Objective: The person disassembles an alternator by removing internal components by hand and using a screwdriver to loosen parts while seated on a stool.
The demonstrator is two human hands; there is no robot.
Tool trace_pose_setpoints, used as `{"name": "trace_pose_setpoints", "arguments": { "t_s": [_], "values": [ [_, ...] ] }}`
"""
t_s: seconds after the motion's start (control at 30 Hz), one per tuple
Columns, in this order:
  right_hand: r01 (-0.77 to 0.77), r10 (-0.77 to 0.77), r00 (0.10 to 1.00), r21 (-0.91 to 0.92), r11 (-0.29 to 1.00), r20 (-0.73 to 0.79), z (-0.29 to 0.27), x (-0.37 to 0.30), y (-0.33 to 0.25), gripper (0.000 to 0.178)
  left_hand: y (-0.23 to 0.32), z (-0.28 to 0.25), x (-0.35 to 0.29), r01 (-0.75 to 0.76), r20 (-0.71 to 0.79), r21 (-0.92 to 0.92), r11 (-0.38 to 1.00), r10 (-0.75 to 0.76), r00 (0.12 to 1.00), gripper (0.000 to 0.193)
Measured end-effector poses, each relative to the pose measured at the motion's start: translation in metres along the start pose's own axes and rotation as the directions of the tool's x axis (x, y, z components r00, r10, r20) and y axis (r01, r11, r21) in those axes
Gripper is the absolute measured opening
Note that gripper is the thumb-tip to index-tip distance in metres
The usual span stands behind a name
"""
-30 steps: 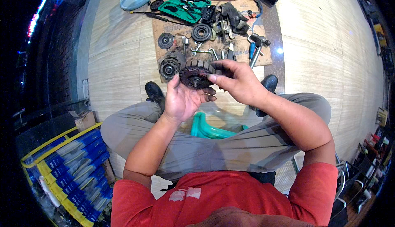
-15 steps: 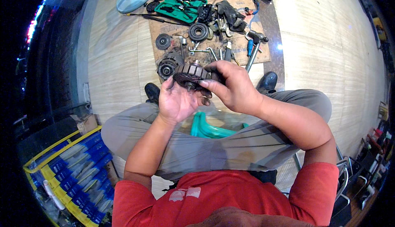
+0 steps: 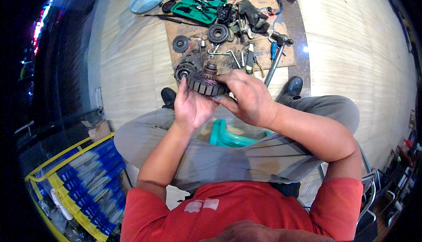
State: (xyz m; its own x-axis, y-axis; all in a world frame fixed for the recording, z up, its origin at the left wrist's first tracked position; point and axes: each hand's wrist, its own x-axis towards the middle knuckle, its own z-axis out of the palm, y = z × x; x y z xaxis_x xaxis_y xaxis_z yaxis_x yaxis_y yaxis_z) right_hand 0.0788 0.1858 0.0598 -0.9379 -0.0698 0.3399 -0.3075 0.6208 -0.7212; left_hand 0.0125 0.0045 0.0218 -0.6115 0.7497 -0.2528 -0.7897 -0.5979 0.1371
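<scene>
Between both hands sits a dark motor armature (image 3: 206, 86) with a slotted round core; its ribbed, copper-toned end with the shaft stub points away from me. My left hand (image 3: 193, 109) supports it from the left and below, thumb up along its edge and the other fingers mostly hidden. On the right side my right hand (image 3: 250, 97) grips the rim, its sooty fingers over the top and thumb toward the near side. Just behind the armature lies a round metal housing (image 3: 187, 67), partly covered by it.
Cardboard (image 3: 176, 27) on the floor carries a pulley (image 3: 218, 33), a flat disc (image 3: 180, 44), a hammer (image 3: 277, 57), a utility knife (image 3: 250, 59), gloves (image 3: 253, 17) and an open green tool case (image 3: 200, 7). A green stool (image 3: 228, 139) stands between my legs.
The armature has been turned over in my hands: its ribbed end now points away, and the slotted core faces me. The whole view has shifted slightly.
</scene>
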Motion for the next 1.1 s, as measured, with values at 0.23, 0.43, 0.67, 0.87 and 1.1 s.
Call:
{"name": "trace_pose_setpoints", "arguments": {
  "t_s": [0.23,0.43,0.67,0.87,1.1],
  "values": [
    [0.079,-0.079,0.995,0.008,0.997,-0.066,0.006,-0.002,0.001,0.046,0.009,-0.004,0.006,0.031,0.131,0.112,0.993,-0.046,0.990,0.066],
    [0.055,-0.054,0.998,0.038,0.998,-0.027,0.006,-0.003,0.006,0.046,0.007,-0.004,0.006,0.008,0.060,0.125,0.992,-0.016,0.998,0.066],
    [0.045,-0.046,0.998,0.029,0.999,0.050,0.004,-0.004,0.008,0.048,0.005,0.002,0.007,-0.003,0.001,0.184,0.983,0.003,1.000,0.059],
    [0.063,-0.064,0.997,0.014,0.998,0.048,0.009,-0.006,0.014,0.050,0.008,-0.007,0.007,-0.002,0.042,0.088,0.996,-0.002,0.999,0.059],
    [-0.110,0.089,0.989,0.179,0.978,0.120,-0.002,0.002,0.008,0.033,0.008,-0.009,0.007,-0.084,-0.022,0.257,0.963,0.092,0.995,0.061]
  ]
}}
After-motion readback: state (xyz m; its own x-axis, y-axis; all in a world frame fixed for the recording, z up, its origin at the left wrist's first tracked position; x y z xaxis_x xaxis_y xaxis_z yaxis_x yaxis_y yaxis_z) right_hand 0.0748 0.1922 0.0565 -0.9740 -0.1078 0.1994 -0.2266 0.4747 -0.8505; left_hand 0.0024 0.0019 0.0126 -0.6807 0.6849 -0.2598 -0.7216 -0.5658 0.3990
